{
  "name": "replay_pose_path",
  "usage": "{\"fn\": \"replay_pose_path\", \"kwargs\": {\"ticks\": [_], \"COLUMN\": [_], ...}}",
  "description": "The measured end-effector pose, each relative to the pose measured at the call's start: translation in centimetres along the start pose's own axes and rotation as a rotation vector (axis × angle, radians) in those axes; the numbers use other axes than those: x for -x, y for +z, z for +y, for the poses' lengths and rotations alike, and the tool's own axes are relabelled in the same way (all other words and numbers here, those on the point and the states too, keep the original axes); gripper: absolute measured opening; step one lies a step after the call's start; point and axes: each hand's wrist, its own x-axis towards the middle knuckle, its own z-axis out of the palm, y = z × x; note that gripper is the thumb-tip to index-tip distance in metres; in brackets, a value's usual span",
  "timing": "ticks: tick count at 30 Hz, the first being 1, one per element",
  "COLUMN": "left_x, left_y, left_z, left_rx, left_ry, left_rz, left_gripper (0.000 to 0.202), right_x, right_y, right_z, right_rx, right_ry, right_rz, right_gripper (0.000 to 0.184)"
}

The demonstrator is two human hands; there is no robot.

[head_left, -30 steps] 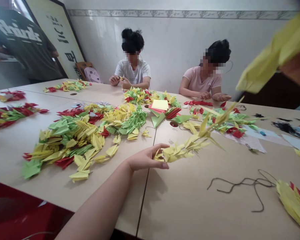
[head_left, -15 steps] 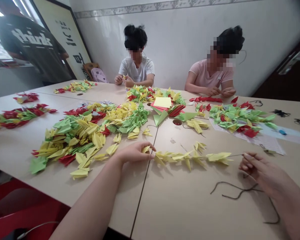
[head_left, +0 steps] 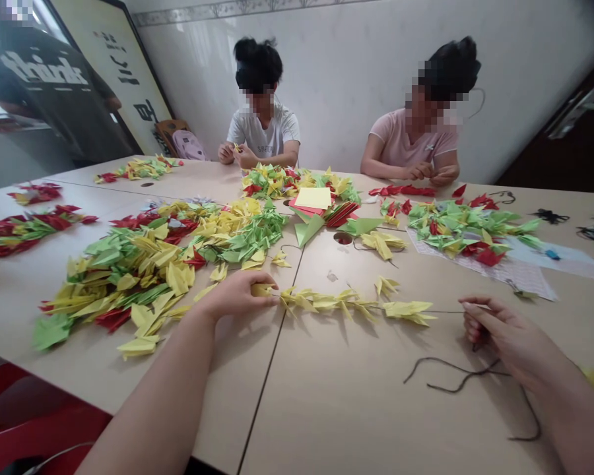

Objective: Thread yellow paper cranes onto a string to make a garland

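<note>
A dark string [head_left: 448, 311] stretches between my two hands just over the table, with several yellow folded-paper cranes [head_left: 321, 300] threaded along it. My left hand [head_left: 240, 293] is closed at the string's left end, its thumb and fingers on a yellow paper crane [head_left: 263, 289]. At the other end, my right hand [head_left: 490, 323] pinches the string between thumb and forefinger, its other fingers curled. Loose dark cord [head_left: 458, 386] trails beneath and beside the right hand. One more yellow crane [head_left: 387, 285] lies just behind the strung row.
A large heap of yellow, green and red folded paper [head_left: 143, 264] covers the table left of my hands. Square paper sheets [head_left: 314, 198] lie behind the row, near a table hole [head_left: 343, 238]. Two people sit opposite, handling paper; another stands at far left.
Both hands and the strung cranes have shifted a little to the left over the table. The view has turned slightly right. Both hands keep their holds.
</note>
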Motion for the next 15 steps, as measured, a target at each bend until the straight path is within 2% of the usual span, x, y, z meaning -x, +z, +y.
{"fn": "replay_pose_path", "kwargs": {"ticks": [5,10,15], "left_x": [0.0,-0.3,-0.3], "left_y": [-0.3,0.1,0.4], "left_z": [0.1,0.0,0.2], "left_rx": [0.046,-0.094,-0.101], "left_ry": [0.05,0.094,0.203], "left_rz": [0.031,0.158,0.286], "left_gripper": [0.04,0.045,0.041], "right_x": [-0.4,-0.4,0.1], "right_y": [-0.5,0.0,0.6], "right_z": [0.4,0.4,-0.4], "right_rx": [0.095,0.173,0.19], "right_ry": [-0.031,-0.05,-0.035], "right_rz": [0.016,-0.026,-0.021], "right_gripper": [0.043,0.039,0.039]}}
